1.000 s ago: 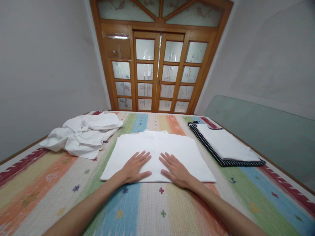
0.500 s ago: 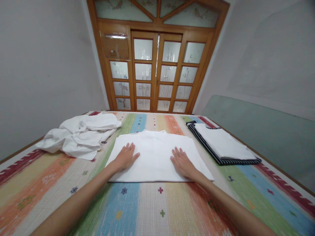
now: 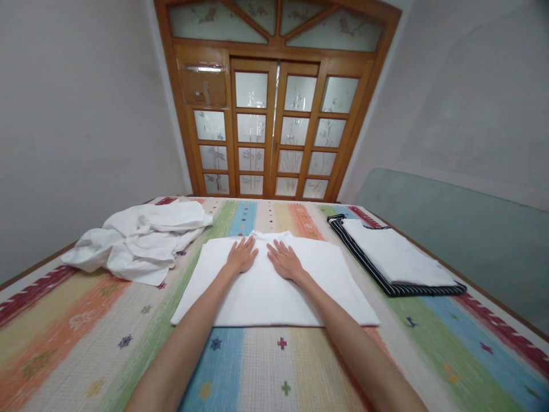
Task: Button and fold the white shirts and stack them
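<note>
A white shirt (image 3: 266, 300) lies folded into a wide flat shape in front of me, its collar at the far edge. My left hand (image 3: 242, 254) rests flat on its upper part, just left of the collar, fingers stretched out. Close by on the right, my right hand (image 3: 285, 260) lies palm down on the same cloth with its fingers spread. Neither hand grips anything. Only a narrow strip of white fabric shows between the two hands.
A crumpled white garment (image 3: 141, 237) lies on the left of the striped bedspread (image 3: 261, 366). To the right is a folded stack, a white garment (image 3: 394, 252) on a black-and-white striped one (image 3: 364, 260). Behind stand wood-framed glass doors (image 3: 274, 126); a pale green headboard (image 3: 454, 229) borders the right.
Both hands have slid inward and away from me over the shirt, from its sides to near the collar. They stay flat, and the other clothes lie where they were.
</note>
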The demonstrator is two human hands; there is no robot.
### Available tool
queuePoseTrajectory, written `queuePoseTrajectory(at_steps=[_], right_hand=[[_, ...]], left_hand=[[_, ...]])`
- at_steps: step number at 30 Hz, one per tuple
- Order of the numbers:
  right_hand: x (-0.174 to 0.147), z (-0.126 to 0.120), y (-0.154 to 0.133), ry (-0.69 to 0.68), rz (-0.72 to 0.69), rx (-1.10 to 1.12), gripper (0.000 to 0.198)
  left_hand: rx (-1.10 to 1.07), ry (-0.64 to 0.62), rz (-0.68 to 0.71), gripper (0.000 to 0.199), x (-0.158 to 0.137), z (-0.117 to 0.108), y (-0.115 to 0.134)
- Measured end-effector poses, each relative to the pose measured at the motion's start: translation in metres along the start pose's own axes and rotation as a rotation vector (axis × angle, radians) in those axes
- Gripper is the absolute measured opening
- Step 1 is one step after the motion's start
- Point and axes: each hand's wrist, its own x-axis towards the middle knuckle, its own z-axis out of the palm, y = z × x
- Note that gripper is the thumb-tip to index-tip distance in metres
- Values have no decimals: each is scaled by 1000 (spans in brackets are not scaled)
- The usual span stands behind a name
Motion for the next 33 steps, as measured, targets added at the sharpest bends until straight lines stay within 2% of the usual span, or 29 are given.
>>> queuePoseTrajectory(at_steps=[6,12,17,21,23,26,28,33], right_hand=[[-10,-12,69,4,276,-75,63],[-28,-20,124,46,443,-110,67],[-33,-13,138,75,466,-119,69],[-34,-5,139,98,463,-167,71],[-34,-2,139,116,457,-192,72],[-35,0,138,131,450,-213,71],[-35,1,137,132,449,-221,71],[-34,-1,138,150,398,-268,67]], left_hand=[[64,-18,-163,63,-3,-13,-38],[69,-9,-214,65,-5,-12,-62],[57,53,-271,65,-5,-10,-72],[79,132,-411,66,-11,-10,-66],[112,185,-435,65,-14,-10,-59],[135,228,-382,60,-18,-10,-43],[101,175,-284,61,-22,-9,-29],[-30,17,112,69,-39,4,19]])
